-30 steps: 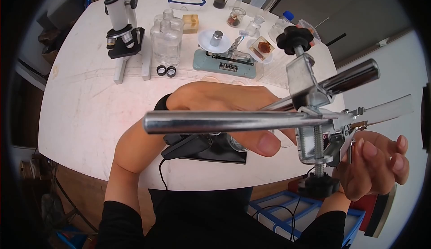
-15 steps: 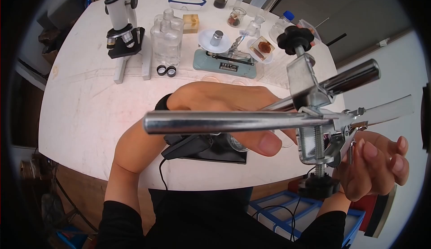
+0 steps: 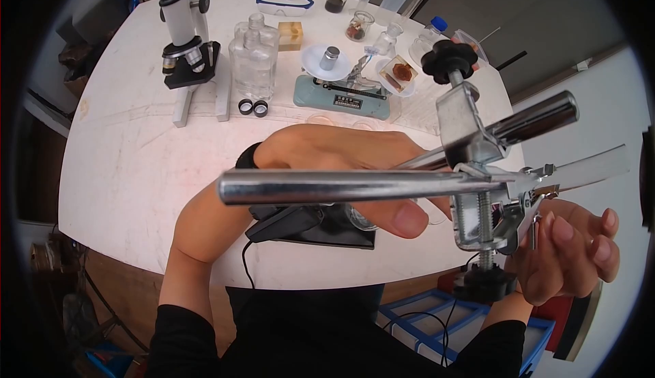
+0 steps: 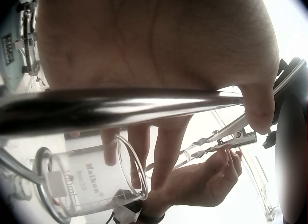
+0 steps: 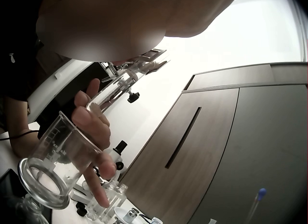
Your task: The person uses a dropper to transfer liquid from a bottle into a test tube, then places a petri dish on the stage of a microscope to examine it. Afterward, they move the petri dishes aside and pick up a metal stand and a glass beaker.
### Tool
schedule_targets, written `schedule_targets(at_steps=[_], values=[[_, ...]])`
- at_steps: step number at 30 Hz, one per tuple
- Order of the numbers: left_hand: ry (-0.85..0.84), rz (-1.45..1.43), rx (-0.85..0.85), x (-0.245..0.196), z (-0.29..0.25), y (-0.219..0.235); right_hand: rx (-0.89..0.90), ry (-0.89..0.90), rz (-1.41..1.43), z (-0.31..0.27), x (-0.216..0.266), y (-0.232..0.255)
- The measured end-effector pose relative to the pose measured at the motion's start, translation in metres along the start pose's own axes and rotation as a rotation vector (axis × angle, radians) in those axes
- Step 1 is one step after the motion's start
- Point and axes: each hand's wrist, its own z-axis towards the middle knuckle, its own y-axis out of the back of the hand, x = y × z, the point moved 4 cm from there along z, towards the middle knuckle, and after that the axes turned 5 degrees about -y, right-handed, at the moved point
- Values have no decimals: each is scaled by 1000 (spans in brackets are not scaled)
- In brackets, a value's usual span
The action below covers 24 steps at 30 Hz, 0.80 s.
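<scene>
My left hand lies behind a shiny metal rod. In the left wrist view its relaxed, fairly straight fingers overlap the rim of a glass beaker. That beaker is seated in a metal ring, as the right wrist view shows. A metal boss with black knobs joins the rods. To its right, a metal clamp has a clear glass tube at its end. My right hand pinches a small screw part under this clamp. The left hand hides most of the beaker in the head view.
A balance carrying a metal weight stands at the middle back. Clear bottles and a microscope are farther left. Safety goggles and small glassware line the back. A black stand base sits near the front edge.
The outer fingertips of the right hand have shifted very slightly inward. Left hand, rods and clamp stay practically where they were.
</scene>
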Motion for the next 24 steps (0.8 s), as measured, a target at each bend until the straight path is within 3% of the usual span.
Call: schedule_targets(at_steps=[3, 8, 9, 11, 14, 15, 17, 24], values=[[-92, 128, -45, -10, -1, -4, -1, 13, 18, -1, 0, 1], [168, 70, -46, -11, 9, -2, 8, -8, 64, 5, -1, 0], [168, 70, -46, -6, 7, -1, 8, -9, 64, 4, -2, -1], [-13, 146, 18, -2, 4, -2, -11, 0, 101, 3, -3, 0], [119, 291, -13, -10, 5, -7, 7, -15, 76, 5, -1, -1], [119, 291, -12, -10, 5, -8, 7, -16, 76, 5, -3, -4], [107, 288, -30, -11, 5, -8, -102, 167, -21, 6, -2, -8], [96, 328, -25, -15, 6, -9, -22, 178, -3, 0, -7, 1]])
